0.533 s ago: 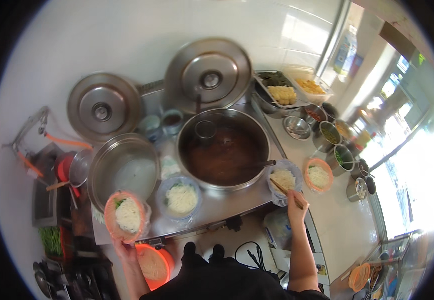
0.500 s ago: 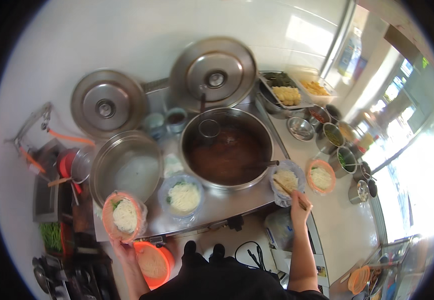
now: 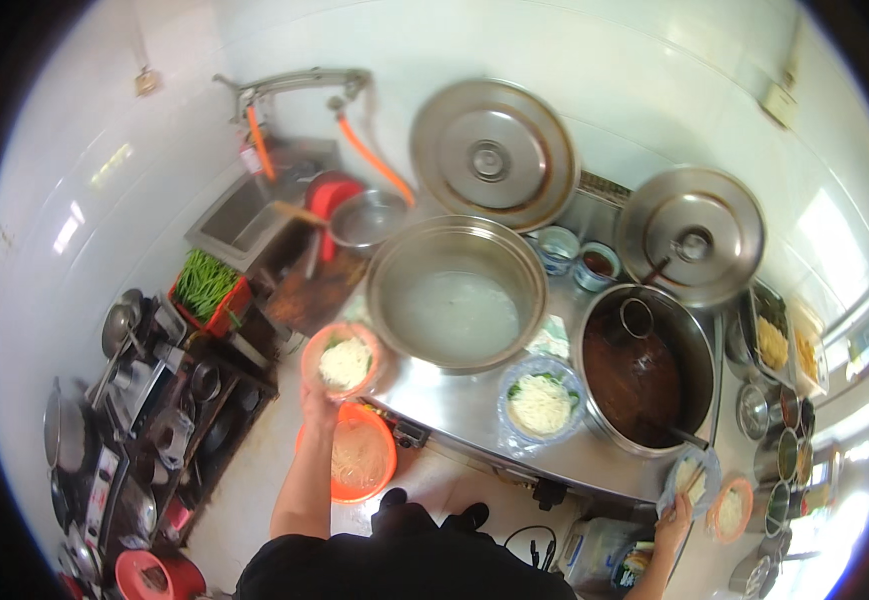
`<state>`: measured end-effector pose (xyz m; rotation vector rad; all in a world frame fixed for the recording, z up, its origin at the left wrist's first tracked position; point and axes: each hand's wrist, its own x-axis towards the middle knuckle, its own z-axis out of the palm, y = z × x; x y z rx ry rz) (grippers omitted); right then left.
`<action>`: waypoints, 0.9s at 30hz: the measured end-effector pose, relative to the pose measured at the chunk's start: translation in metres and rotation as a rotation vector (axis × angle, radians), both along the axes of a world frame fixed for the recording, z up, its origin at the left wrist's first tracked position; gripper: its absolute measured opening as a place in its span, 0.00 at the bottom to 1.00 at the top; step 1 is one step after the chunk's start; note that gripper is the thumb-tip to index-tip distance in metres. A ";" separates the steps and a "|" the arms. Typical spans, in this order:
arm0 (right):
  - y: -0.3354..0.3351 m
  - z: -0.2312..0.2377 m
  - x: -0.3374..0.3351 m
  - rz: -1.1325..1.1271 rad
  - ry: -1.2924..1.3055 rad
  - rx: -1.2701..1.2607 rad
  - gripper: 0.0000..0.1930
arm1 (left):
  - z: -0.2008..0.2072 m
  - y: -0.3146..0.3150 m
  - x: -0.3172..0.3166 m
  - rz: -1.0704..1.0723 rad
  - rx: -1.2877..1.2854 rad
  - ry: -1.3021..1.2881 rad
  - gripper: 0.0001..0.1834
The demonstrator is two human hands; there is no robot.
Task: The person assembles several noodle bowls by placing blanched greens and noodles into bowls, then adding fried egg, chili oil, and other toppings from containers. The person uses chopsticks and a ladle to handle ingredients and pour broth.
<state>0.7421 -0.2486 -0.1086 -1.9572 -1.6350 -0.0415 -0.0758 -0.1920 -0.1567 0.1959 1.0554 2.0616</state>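
Note:
My left hand (image 3: pixel 321 402) holds an orange bowl (image 3: pixel 315 362) from below, with white noodles and a bit of green in it. The bowl is at the near left side of a large steel pot of cloudy water (image 3: pixel 455 315). At the far right, my right hand (image 3: pixel 671 528) is closed on chopsticks (image 3: pixel 697 481), whose tips are in the noodles of a plastic-lined bowl (image 3: pixel 677 472). Between my hands, a plastic-lined bowl of noodles and greens (image 3: pixel 543 405) rests on the steel counter. Beside the right bowl sits an orange bowl of noodles (image 3: pixel 731 508).
A pot of dark red-brown broth (image 3: pixel 645 380) holds a strainer and a ladle. Two steel lids (image 3: pixel 490 160) lean on the wall. Below the counter stands an orange bucket of noodles (image 3: pixel 363 455). A sink (image 3: pixel 245 225), green vegetables (image 3: pixel 207 285) and a pan rack are left; topping containers line the right.
The view has swung left, bringing the sink and pan rack into sight. My left hand's bowl sits farther left of the water pot. My right hand keeps the chopsticks in the same bowl.

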 end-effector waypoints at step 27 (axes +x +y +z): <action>-0.011 -0.398 -0.793 1.154 -0.410 -1.306 0.30 | -0.166 -0.365 0.006 -1.388 -1.444 0.888 0.50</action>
